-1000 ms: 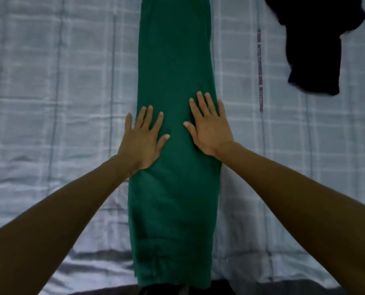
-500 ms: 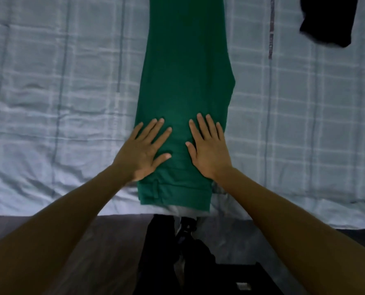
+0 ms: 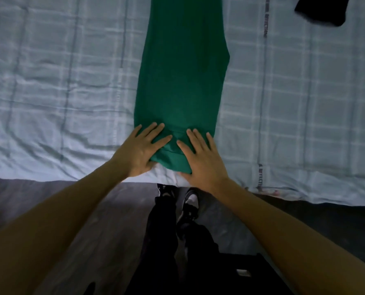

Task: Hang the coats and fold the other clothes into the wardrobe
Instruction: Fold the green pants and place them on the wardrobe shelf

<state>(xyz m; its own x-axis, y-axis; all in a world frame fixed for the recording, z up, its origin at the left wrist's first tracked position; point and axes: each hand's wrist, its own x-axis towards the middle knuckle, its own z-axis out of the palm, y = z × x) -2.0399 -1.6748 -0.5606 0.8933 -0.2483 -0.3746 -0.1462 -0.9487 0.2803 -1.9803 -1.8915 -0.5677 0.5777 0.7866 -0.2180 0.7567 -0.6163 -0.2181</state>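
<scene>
Green garment lies lengthwise on the bed; left hand and right hand, flat with straight fingers (gripping nothing), now press its near hem after sliding down from mid-length, so smoothing seems done.

Both flat hands on green garment

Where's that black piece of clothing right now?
The black clothing lies in the head view's top right corner on the checked bedsheet, right of the green garment.

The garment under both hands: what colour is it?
Plain dark green; the garment shows best in the head view.
</scene>
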